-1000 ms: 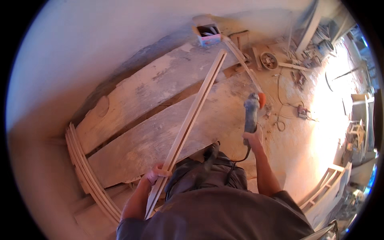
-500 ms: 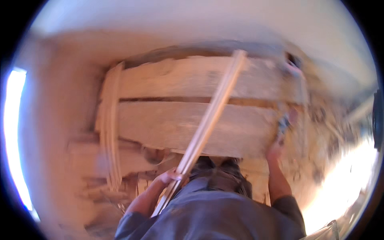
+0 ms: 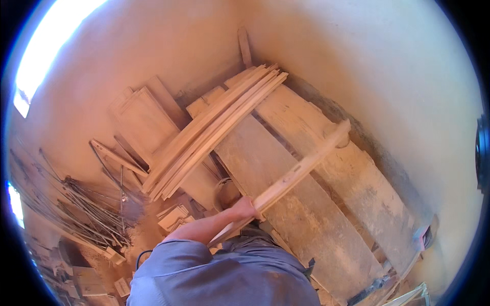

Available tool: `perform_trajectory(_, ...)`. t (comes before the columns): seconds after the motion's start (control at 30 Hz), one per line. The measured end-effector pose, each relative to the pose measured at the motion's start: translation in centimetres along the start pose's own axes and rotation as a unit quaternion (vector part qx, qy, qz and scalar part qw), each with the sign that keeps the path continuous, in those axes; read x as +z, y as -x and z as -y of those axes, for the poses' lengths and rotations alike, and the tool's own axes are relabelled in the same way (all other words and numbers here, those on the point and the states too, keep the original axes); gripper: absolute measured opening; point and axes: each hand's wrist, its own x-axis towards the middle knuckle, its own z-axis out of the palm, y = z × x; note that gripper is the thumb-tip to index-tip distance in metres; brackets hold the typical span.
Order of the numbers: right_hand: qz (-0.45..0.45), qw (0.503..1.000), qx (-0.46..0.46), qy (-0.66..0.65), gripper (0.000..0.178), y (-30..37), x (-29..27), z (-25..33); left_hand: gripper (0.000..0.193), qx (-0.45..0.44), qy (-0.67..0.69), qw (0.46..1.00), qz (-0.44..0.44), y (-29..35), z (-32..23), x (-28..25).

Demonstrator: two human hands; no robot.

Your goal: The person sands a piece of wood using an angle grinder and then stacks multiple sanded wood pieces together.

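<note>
My left hand [image 3: 244, 208] is closed around a long, pale wooden strip [image 3: 291, 178], gripping it near its lower end. The strip slants away to the right over a bench of two wide, dusty planks [image 3: 301, 219]. A small rounded thing at the strip's far end is too unclear to name. Across the bench's left end lies a stack of long wooden strips [image 3: 219, 130]. My right hand is out of the picture. A dark hand tool [image 3: 375, 288], its kind unclear, lies at the bench's right end.
Wooden panels [image 3: 143, 120] lean by the wall beyond the stack. A round container [image 3: 226, 194] sits beside the bench, near my left hand. Thin rods [image 3: 92, 214] and offcuts [image 3: 176, 218] litter the floor at left. A wall [image 3: 408, 102] runs behind the bench.
The view has swung left, bringing the stack of strips nearer the middle. My left hand still holds the strip. My right hand, earlier at the tool, has left the picture.
</note>
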Motion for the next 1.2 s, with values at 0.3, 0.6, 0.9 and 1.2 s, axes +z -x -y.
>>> perform_trajectory(0.3, 0.049, 0.998, -0.023, 0.031, 0.074, 2.4, 0.5, 17.8, 0.039, -0.057, -0.181, 0.966, -0.176, -15.2, 0.8, -21.2)
perform_trajectory(0.6, 0.149, 0.988, -0.022, 0.027, 0.071, 6.0, -0.1, 22.7, 0.06, -0.043, -0.268, 0.926, -0.263, -25.5, 6.6, -32.7)
perform_trajectory(0.9, 0.335, 0.93, 0.099, -0.109, 0.067, 9.0, 4.9, 18.3, 0.07, -0.165, -0.325, 0.886, -0.288, -8.9, 20.2, -26.7)
perform_trajectory(1.2, 0.513, 0.834, 0.106, -0.173, 0.061, 11.4, 8.8, 16.1, 0.046, -0.315, -0.224, 0.886, -0.258, 8.6, 34.4, -25.0)
